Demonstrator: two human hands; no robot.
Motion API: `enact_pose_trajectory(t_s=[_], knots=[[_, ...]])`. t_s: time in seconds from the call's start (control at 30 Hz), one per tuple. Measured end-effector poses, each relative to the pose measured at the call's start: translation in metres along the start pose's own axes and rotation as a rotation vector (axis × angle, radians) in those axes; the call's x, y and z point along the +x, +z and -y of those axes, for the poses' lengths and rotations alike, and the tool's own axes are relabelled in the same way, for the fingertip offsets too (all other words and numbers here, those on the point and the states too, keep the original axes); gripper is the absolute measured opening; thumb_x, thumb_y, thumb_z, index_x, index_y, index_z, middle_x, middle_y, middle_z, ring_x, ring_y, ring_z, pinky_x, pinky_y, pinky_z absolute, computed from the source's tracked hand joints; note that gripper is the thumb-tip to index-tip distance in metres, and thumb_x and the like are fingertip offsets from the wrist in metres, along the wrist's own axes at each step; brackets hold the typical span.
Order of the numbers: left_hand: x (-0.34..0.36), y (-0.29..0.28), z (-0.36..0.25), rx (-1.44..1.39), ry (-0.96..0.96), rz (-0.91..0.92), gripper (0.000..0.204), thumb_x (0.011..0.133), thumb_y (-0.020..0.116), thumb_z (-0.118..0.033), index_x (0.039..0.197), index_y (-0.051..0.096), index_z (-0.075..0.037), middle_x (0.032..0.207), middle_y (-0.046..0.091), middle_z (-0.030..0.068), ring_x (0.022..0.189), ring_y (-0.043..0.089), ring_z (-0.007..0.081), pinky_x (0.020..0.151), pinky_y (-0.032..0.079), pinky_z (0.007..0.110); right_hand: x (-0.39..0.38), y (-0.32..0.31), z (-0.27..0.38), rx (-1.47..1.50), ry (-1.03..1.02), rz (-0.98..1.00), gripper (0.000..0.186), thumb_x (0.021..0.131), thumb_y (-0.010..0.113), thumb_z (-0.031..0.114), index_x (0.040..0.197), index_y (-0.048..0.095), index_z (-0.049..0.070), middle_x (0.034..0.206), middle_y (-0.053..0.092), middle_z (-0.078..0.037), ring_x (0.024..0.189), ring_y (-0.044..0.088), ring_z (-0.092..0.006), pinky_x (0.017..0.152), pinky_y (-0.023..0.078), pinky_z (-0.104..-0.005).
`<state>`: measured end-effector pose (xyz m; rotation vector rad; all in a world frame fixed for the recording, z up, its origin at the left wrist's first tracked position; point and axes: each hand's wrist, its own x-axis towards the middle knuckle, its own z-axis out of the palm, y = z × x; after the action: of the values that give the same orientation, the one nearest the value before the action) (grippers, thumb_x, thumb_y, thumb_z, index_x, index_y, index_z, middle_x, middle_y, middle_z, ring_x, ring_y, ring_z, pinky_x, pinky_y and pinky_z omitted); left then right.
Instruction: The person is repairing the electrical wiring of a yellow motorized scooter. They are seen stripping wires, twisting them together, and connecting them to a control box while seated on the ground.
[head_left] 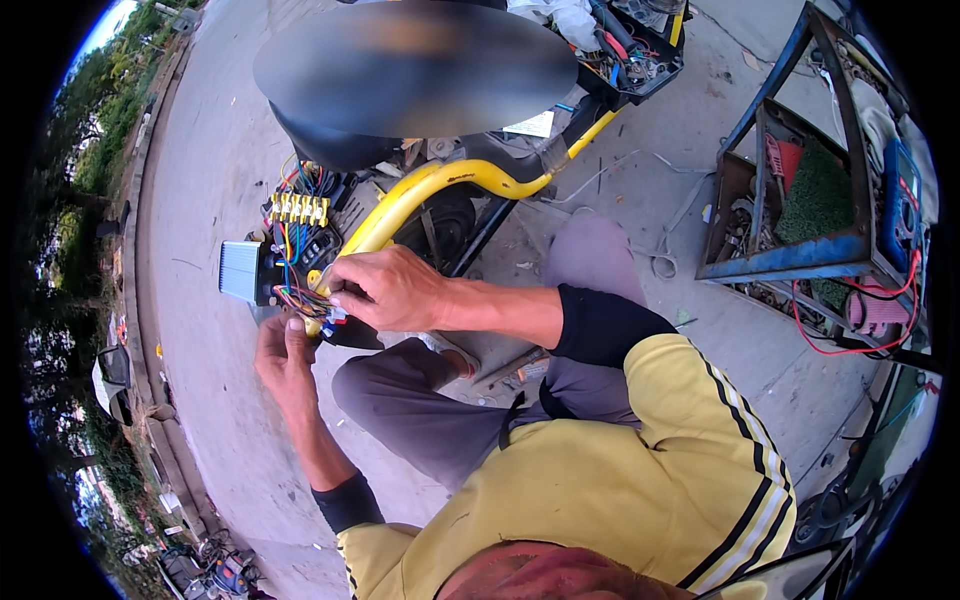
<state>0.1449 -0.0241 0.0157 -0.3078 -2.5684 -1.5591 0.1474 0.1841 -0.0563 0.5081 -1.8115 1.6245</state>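
My right hand (390, 288) is closed in a pinch on thin coloured wires (300, 296) beside a yellow frame tube (395, 200). Lower and to its left, my left hand (284, 358) has its thumb and fingers pressed together by the ends of the same wires; what lies between them is too small to make out. White and blue plugs (337, 315) hang between the two hands. The wires run to a finned silver controller box (242, 271). Above it sits a row of yellow terminal blocks (300, 208) with more wires.
A black seat (330, 140) lies partly under a blurred patch. At top right, an open black box (640, 70) holds tools and cables. A rusty blue metal stand (790, 265) on the right carries tools, a green pad and a blue meter with a red lead (830, 352).
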Motion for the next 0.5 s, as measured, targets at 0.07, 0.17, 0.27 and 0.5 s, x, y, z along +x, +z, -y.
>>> enact_pose_trajectory(t_s=[0.07, 0.17, 0.27, 0.5], knots=[[-0.003, -0.001, 0.002, 0.006, 0.022, -0.012, 0.027, 0.104, 0.07, -0.032, 0.099, 0.065, -0.006, 0.071, 0.053, -0.006, 0.056, 0.039, 0.0015, 0.051, 0.025, 0.021, -0.001, -0.005, -0.001, -0.022, 0.009, 0.012, 0.015, 0.091, 0.076, 0.013, 0.095, 0.065, 0.004, 0.081, 0.07, -0.013, 0.073, 0.07, -0.0353, 0.064, 0.053, -0.0449], [-0.011, -0.004, 0.007, 0.007, 0.047, -0.048, 0.026, 0.105, 0.068, -0.03, 0.101, 0.064, -0.006, 0.071, 0.052, -0.0055, 0.057, 0.04, 0.002, 0.051, 0.026, 0.021, -0.001, -0.01, 0.001, -0.035, 0.025, 0.021, 0.016, 0.091, 0.076, 0.015, 0.094, 0.065, 0.004, 0.079, 0.07, -0.013, 0.071, 0.07, -0.0357, 0.063, 0.053, -0.045], [-0.023, 0.0, 0.008, -0.014, 0.056, -0.119, 0.023, 0.105, 0.069, -0.025, 0.101, 0.064, -0.003, 0.073, 0.055, -0.0029, 0.058, 0.043, 0.0032, 0.053, 0.032, 0.021, -0.002, -0.014, 0.004, -0.028, 0.051, 0.045, 0.017, 0.092, 0.075, 0.017, 0.093, 0.064, 0.004, 0.078, 0.069, -0.014, 0.071, 0.069, -0.0374, 0.064, 0.052, -0.0466], [-0.05, 0.021, 0.023, -0.062, 0.12, -0.191, 0.018, 0.103, 0.073, -0.019, 0.101, 0.064, -0.003, 0.079, 0.057, -0.0022, 0.061, 0.044, 0.0031, 0.054, 0.033, 0.02, -0.001, -0.024, 0.007, -0.086, 0.098, 0.108, 0.019, 0.093, 0.072, 0.02, 0.092, 0.063, 0.004, 0.078, 0.069, -0.016, 0.073, 0.068, -0.041, 0.066, 0.052, -0.0501]])
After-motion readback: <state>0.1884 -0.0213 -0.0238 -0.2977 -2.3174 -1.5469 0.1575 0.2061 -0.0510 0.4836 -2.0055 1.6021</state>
